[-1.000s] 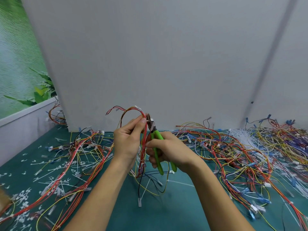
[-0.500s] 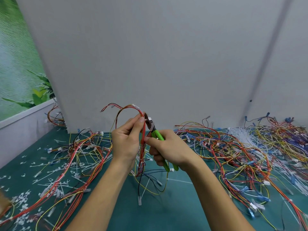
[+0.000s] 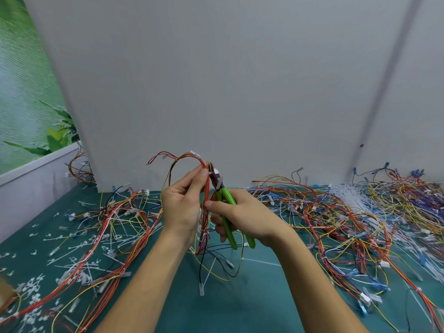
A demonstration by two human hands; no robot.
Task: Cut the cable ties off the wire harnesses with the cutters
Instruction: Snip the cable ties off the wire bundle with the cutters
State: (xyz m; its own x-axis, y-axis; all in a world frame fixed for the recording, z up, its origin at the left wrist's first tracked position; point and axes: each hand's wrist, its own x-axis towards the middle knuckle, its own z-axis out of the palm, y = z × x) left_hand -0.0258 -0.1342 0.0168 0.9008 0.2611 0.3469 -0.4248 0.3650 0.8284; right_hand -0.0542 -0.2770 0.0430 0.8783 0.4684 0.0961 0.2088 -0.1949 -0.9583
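Observation:
My left hand (image 3: 183,205) pinches a red, yellow and black wire harness (image 3: 204,219) between thumb and fingers, holding it upright above the green mat. The harness arches over my fingertips and its loose ends hang down to the mat. My right hand (image 3: 242,217) grips the green-handled cutters (image 3: 227,212). Their dark jaws (image 3: 214,175) point up and sit against the harness right beside my left fingertips, next to a small white piece on the bundle. Whether the jaws touch a cable tie I cannot make out.
A dense heap of coloured harnesses (image 3: 348,212) covers the mat on the right. Looser harnesses (image 3: 115,219) and several cut white cable ties (image 3: 79,248) lie on the left. A grey wall panel (image 3: 216,92) stands close behind. A cardboard corner (image 3: 4,292) shows at the lower left.
Both hands have stayed together in the middle. The cutter handles have spread a little in my right hand, and the jaws remain against the harness by my left fingertips.

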